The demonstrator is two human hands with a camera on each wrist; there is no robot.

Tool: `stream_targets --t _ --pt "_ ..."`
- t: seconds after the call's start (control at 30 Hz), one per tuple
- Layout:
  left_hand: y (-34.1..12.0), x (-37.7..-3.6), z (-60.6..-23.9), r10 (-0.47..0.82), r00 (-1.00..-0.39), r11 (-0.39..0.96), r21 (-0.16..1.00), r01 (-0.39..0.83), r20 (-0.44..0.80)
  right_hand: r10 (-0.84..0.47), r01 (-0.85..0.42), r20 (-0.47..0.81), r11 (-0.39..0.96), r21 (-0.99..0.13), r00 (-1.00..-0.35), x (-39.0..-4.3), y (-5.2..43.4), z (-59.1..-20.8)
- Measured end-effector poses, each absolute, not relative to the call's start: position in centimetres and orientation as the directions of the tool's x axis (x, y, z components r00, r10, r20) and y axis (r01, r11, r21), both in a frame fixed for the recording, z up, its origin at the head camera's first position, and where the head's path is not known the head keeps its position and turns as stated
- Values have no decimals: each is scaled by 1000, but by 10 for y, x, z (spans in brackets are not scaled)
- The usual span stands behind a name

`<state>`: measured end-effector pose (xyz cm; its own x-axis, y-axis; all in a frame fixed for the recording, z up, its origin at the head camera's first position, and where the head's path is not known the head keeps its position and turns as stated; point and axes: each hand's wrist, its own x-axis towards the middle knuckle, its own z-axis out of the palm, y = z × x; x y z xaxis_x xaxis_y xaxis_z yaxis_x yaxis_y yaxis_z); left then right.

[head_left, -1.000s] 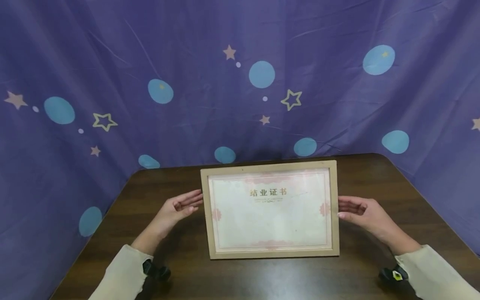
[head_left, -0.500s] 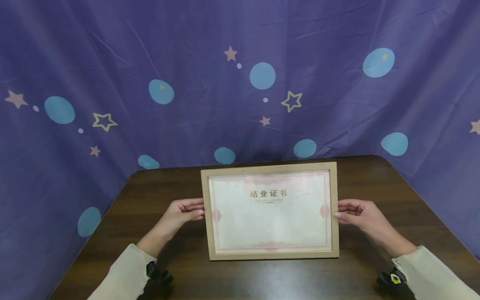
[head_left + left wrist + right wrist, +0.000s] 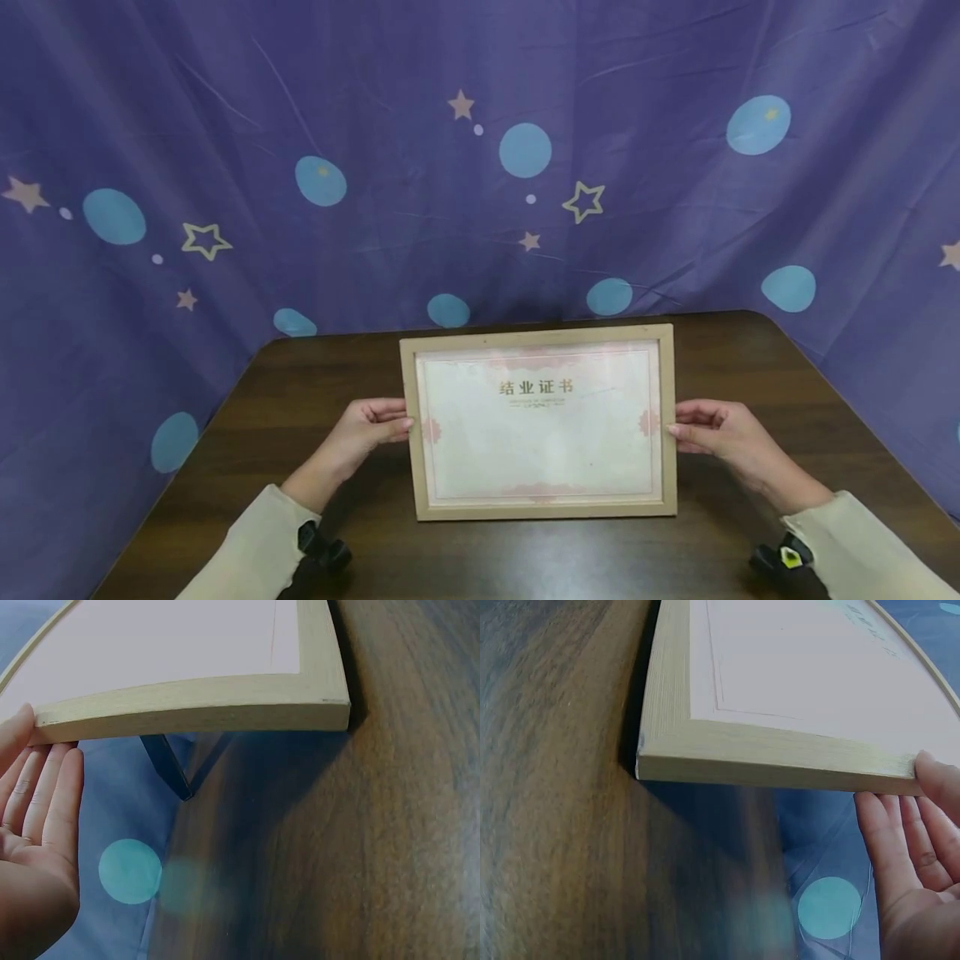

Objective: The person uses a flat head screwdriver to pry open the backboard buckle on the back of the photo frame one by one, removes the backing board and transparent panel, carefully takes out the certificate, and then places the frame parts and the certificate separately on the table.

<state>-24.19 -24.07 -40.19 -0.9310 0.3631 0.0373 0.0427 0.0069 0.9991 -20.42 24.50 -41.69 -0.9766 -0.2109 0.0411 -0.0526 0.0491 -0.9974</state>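
A certificate in a light wooden picture frame (image 3: 546, 510) stands on the table, leaning slightly back, its printed face toward me. My left hand (image 3: 363, 433) pinches the left side, thumb on the front edge and fingers behind. On the opposite side my right hand (image 3: 720, 429) pinches the frame the same way. The left wrist view shows the left thumb (image 3: 16, 735) on the wooden edge and a dark stand leg (image 3: 166, 766) behind the frame. In the right wrist view the right thumb (image 3: 936, 776) presses the front, with the fingertips behind partly hidden.
The dark brown wooden table (image 3: 495, 558) extends around the frame. Behind it hangs a purple curtain (image 3: 405, 108) with stars and blue dots. A dark wrist device (image 3: 322, 546) sits at the left cuff, another one (image 3: 780, 558) at the right cuff.
Both hands have moved in from beside the frame and taken hold of its sides, the left hand shifting right and slightly down. The frame stays in nearly the same place.
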Motion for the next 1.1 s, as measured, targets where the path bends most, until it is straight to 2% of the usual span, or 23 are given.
stream_targets --t 0.3,0.53,0.93,1.1 --pt "-239 -240 -402 371 -929 -8 1000 -23 -18 -222 49 -53 26 -998 -974 -204 247 -416" --pt "-240 -239 -400 371 -929 -11 1000 -2 2 -218 -32 6 116 -993 -976 -203 245 -417" --pt "-240 -240 -398 341 -940 -11 1000 20 23 -209 -69 42 121 -990 -977 -204 241 -414" --pt "-242 -240 -396 353 -933 -29 997 67 73 -198 -107 78 138 -985 -977 -205 239 -414"
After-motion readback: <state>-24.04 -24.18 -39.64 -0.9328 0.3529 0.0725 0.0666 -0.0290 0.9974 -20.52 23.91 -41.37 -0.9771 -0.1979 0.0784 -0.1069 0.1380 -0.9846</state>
